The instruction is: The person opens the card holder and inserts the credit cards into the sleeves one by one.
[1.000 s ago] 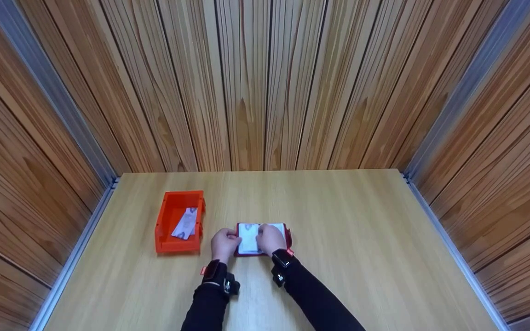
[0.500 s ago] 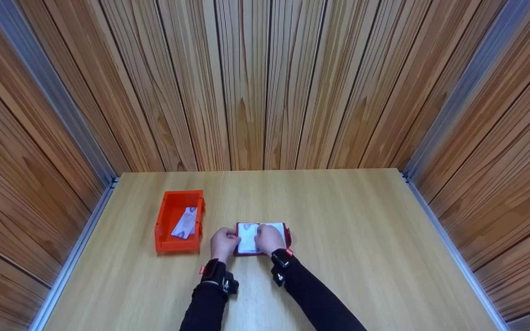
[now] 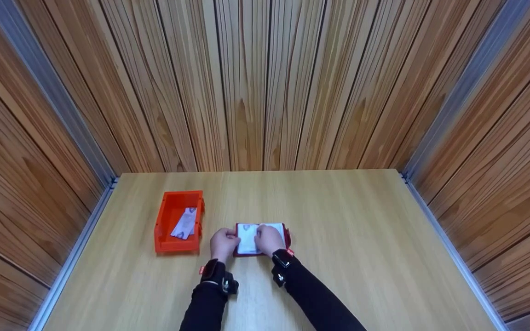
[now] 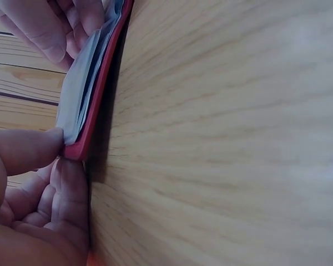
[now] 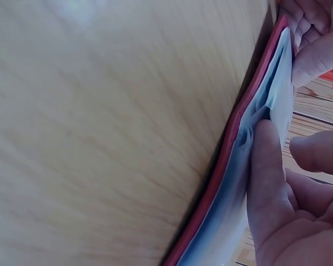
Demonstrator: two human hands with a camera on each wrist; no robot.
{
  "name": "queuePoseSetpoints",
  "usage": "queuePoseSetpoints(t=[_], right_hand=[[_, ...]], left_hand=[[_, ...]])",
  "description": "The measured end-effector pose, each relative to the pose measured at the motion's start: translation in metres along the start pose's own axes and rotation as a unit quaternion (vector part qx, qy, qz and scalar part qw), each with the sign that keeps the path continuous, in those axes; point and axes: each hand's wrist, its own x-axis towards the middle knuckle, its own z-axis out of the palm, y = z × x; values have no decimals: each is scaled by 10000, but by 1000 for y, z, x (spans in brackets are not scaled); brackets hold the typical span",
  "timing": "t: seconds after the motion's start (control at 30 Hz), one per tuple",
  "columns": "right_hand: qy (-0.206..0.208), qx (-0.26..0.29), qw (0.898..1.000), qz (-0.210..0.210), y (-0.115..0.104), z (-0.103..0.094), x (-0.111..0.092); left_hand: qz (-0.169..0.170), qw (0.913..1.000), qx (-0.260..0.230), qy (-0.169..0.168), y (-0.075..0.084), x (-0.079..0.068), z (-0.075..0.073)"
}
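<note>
A small red-covered album point(image 3: 248, 242) with pale, sleeve-like pages lies open on the table. My left hand point(image 3: 223, 243) pinches its left edge; in the left wrist view the thumb is on the page corner and the fingers are at the cover below. Over the album's middle is my right hand point(image 3: 270, 239). The right wrist view shows the right thumb point(image 5: 266, 160) touching the page edges near the fold, while the index finger point(image 5: 316, 152) stands apart from it. A faint mark shows at the top of the left page. The head view hides much of the right page behind my right hand.
An orange-red open bin point(image 3: 167, 216) stands left of my left hand. Inside it lie pale paper slips point(image 3: 185, 224) with purple print, resembling banknotes. Wood-panelled walls point(image 3: 242, 92) enclose the light wooden table point(image 3: 361, 257) at the back and sides.
Both hands keep nearly the same place on the album. No clear movement shows in the head view.
</note>
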Motion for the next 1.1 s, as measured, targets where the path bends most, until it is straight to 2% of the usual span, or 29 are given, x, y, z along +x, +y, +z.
queuePoseSetpoints(t=[0.07, 0.27, 0.63, 0.73, 0.97, 1.1], right_hand=[[-14, 45, 10000, -33, 1, -1, 0], [-117, 209, 9997, -68, 2, -3, -1], [-182, 404, 9989, 174, 2, -13, -1], [-62, 261, 9995, 155, 4, -16, 0], [449, 8, 9989, -112, 11, -23, 6], [521, -93, 9985, -148, 16, -26, 8]], left_hand=[[-40, 10000, -10, -12, 0, 0, 0], [177, 9998, 109, 52, -2, 1, 0], [101, 9999, 88, 43, 0, -1, 0], [64, 10000, 62, 44, 0, 0, 1], [312, 9994, 106, 117, -3, 0, 0], [318, 9994, 52, 92, -3, -1, -1]])
